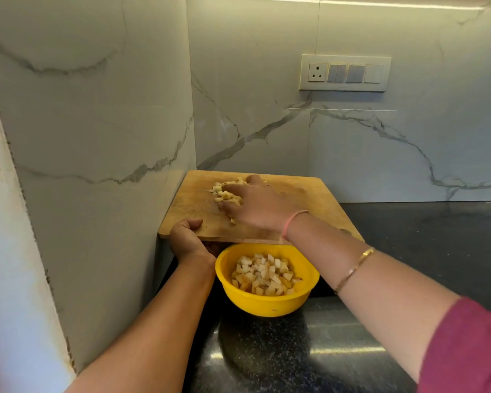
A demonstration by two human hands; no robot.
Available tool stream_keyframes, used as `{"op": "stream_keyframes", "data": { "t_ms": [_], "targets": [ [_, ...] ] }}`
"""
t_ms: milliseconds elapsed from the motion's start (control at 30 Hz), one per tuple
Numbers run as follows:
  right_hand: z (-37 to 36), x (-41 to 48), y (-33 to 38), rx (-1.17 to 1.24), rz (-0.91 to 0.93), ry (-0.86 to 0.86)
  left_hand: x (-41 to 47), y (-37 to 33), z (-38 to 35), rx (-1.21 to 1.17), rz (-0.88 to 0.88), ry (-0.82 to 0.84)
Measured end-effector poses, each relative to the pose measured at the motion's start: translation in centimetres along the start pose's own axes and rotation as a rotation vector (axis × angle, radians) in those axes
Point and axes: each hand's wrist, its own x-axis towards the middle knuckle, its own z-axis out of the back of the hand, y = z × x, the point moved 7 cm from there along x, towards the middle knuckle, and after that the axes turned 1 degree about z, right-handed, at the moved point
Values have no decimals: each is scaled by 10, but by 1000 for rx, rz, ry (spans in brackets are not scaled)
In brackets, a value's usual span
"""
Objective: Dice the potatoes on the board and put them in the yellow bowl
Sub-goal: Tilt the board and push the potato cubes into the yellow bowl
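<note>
A wooden cutting board (304, 194) lies in the corner of the dark counter, its near edge over the rim of a yellow bowl (267, 303). The bowl holds many pale potato cubes (262, 275). More diced potato (224, 192) lies in a loose heap on the board's left half. My right hand (255, 207) lies over that heap with fingers curved around the pieces, palm down. My left hand (186, 236) grips the board's near left edge, thumb on top and fingers underneath. No knife is in view.
Marble walls (105, 123) close in the board on the left and behind. A switch panel with a socket (345, 72) sits on the back wall. Glossy black counter (423, 231) stretches to the right and toward me.
</note>
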Motion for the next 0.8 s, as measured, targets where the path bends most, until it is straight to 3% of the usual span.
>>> {"op": "stream_keyframes", "data": {
  "t_ms": [100, 367, 633, 800],
  "targets": [
    [-14, 7, -3, -120, -78, 69, 0, -1, 0, -6, -3, -8],
    [-7, -15, 5, -272, 39, -63, 2, 0, 1, 6, -18, -24],
    [1, -54, 15, -151, 80, -90, -1, 0, 1, 23, -17, -20],
    [-2, -79, 11, -83, 78, -22, 0, 0, 2, 32, -3, -25]
  ]
}}
